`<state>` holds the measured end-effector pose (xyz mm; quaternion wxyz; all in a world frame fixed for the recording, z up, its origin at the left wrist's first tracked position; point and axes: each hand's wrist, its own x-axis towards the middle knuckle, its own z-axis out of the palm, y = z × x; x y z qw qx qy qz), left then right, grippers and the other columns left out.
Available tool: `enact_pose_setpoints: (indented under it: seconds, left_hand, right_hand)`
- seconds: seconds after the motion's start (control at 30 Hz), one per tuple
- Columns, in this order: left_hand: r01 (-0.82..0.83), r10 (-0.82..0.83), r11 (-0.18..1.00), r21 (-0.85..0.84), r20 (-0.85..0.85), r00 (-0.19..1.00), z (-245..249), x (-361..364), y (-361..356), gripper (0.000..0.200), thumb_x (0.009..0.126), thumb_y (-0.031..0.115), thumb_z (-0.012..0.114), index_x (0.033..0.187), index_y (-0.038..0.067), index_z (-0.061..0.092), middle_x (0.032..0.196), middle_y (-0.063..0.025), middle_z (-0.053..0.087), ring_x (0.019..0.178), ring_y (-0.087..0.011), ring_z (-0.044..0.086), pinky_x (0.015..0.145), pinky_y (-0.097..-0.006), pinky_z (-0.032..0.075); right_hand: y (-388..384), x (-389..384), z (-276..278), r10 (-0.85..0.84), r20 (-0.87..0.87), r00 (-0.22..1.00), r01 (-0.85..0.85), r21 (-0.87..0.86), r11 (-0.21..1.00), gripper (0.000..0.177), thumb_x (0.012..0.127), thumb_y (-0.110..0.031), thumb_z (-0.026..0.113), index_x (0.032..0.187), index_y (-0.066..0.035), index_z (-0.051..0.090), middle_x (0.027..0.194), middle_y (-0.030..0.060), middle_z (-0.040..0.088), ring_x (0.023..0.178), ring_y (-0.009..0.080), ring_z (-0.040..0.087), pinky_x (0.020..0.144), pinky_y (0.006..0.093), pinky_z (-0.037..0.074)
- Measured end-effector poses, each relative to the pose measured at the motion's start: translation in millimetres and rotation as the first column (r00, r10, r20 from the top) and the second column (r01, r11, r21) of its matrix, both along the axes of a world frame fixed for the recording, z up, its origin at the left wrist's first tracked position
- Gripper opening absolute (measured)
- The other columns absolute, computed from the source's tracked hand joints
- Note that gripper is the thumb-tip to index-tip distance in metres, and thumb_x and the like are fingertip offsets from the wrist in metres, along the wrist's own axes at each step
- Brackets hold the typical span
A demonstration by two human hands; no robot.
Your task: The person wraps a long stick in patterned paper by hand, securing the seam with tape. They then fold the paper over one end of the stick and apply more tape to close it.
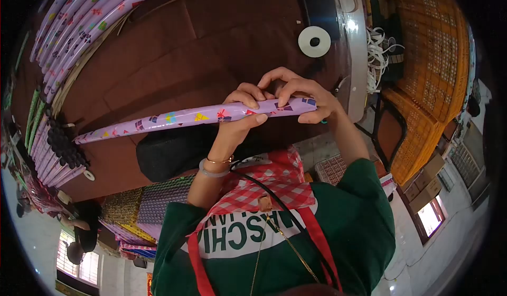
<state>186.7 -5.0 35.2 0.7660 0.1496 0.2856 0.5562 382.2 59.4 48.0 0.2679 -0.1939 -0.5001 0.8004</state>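
L hand (236, 117) & R hand (303, 99) both grip one purple wrap roll (182, 117) w/ coloured gift print, held approx level over brown table (211, 42). L hand clasps it nr the R end, fingers curled over the top, bangles (215, 165) on wrist. R hand pinches the very end, fingertips on top. White tape reel (314, 41) lies on table beyond the hands. More purple rolls (79, 21) stacked top L; rolls w/ black end caps (59, 147) at L edge. Orange crates (433, 58) far R
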Motion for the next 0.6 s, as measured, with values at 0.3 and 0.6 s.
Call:
enact_pose_setpoints:
  seconds: [0.3,0.6]
  left_hand:
    - [0.006,-0.007,0.998,-0.056,-0.016,1.000,4.7,0.5,-0.9,0.027,0.068,-0.006,0.070,0.083,0.008,0.051,0.095,-0.0068,0.047,0.097,-0.0252,0.057,0.091,-0.0396,0.048]
    - [0.007,-0.008,0.997,-0.081,-0.006,1.000,4.3,1.0,-2.8,0.027,0.068,-0.006,0.069,0.085,0.007,0.051,0.095,-0.0065,0.047,0.099,-0.0241,0.056,0.093,-0.0384,0.046]
  right_hand:
    - [-1.3,-2.6,-0.5,0.007,-0.027,1.000,-0.006,0.015,1.000,0.043,0.068,-0.033,0.062,0.103,-0.007,0.061,0.128,0.0183,0.040,0.117,0.0310,0.043,0.096,0.0426,0.034]
    - [-5.7,-8.7,0.3,-0.065,-0.078,0.995,0.058,-0.090,0.994,0.039,0.067,-0.034,0.062,0.094,-0.006,0.063,0.125,0.0212,0.040,0.109,0.0278,0.046,0.090,0.0355,0.033]
